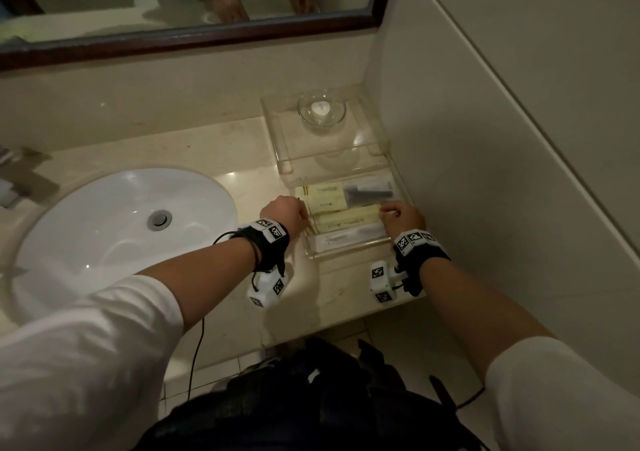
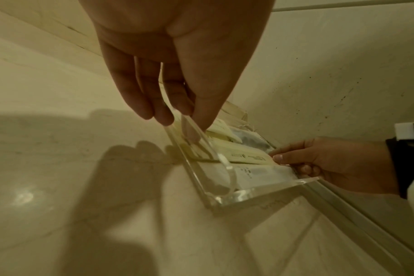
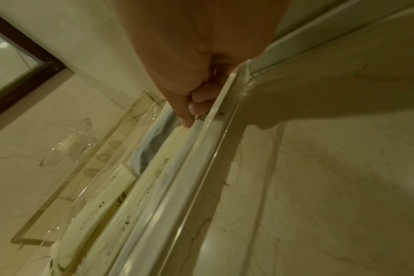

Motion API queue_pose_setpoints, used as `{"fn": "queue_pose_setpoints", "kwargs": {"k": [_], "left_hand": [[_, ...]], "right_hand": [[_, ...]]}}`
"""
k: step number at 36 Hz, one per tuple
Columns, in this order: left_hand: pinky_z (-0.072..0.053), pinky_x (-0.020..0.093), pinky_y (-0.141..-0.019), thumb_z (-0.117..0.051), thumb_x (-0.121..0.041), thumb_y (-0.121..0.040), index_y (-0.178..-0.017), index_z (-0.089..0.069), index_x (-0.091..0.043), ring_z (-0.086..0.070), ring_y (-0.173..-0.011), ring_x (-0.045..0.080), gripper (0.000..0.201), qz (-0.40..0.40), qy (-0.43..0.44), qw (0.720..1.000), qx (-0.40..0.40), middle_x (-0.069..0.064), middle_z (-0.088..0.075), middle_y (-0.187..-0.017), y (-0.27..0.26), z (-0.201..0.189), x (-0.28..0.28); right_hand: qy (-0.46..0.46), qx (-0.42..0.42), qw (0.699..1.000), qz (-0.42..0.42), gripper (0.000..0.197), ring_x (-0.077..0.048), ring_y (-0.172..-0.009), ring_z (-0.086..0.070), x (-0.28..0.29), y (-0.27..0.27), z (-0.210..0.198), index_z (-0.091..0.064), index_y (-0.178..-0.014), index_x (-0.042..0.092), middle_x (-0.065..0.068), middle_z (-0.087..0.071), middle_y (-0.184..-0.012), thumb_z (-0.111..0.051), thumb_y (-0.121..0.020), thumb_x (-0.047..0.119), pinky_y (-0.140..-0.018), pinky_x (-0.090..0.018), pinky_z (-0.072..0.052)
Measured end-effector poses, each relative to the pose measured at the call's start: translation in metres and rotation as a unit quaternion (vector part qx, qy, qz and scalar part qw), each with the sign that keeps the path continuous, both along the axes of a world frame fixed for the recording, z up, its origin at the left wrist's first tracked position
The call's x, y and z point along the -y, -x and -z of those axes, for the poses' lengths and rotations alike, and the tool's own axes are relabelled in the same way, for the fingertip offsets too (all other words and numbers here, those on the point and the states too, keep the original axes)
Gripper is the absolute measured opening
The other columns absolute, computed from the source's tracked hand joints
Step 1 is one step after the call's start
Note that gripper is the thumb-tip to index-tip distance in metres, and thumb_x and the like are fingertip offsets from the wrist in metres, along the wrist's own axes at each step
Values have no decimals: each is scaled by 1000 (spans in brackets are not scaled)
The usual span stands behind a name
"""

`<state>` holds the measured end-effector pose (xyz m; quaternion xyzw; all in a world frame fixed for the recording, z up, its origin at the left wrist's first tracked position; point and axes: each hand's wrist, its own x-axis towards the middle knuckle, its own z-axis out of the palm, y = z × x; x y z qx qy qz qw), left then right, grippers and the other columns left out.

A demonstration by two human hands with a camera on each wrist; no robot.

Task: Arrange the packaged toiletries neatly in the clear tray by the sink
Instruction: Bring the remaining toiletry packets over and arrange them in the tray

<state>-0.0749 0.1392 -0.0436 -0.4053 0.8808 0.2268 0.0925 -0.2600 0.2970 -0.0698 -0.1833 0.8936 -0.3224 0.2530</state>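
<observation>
One marble counter (image 1: 242, 159), white sink (image 1: 114, 229).

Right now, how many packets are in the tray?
4: short yellow back-left, dark one back-right, long yellow in the middle, white at the front. Others may lie beneath.

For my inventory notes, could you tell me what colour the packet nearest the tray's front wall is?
White packet, seen best in the head view.

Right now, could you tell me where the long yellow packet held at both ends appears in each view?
Head: long yellow packet lies centre-right in the clear tray, between the left hand and right hand.
Left wrist: right of centre, running toward the right hand.
Right wrist: diagonal strip through the centre.
Shared landmark: the tray's front wall.
</observation>
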Motion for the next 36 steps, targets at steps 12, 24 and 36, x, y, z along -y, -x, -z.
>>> {"fn": "queue_pose_setpoints", "kwargs": {"k": [12, 24, 36], "left_hand": [[-47, 26, -75, -59, -29, -89, -99, -70, -18, -61, -86, 19, 19, -17, -84, 993, -80, 3, -66, -93, -6, 1, 8], [-44, 20, -66, -51, -15, -93, -81, -61, -14, -54, -69, 12, 15, -304, -410, 806, -299, 1, -55, -75, -30, -25, 23], [-42, 19, -63, -54, -18, -91, -78, -59, -17, -54, -65, 10, 13, -476, -432, 639, -422, -8, -53, -56, -115, -27, 36]], "right_hand": [[33, 2, 996, 81, 18, -25, -81, -61, 4, 0, -4, -68, -90, 17, -5, -65, -88, -53, -84, 10, -68, -26, -47], [161, 116, 973, 115, 12, -15, -60, -53, 40, -6, -27, -61, -97, 14, -6, -61, -84, -61, -85, 15, -50, -25, -44], [205, 217, 954, -25, 5, -12, -50, -46, 122, -90, -40, -58, -89, 12, -2, -54, -65, -61, -85, 9, -44, -22, -39]]}}
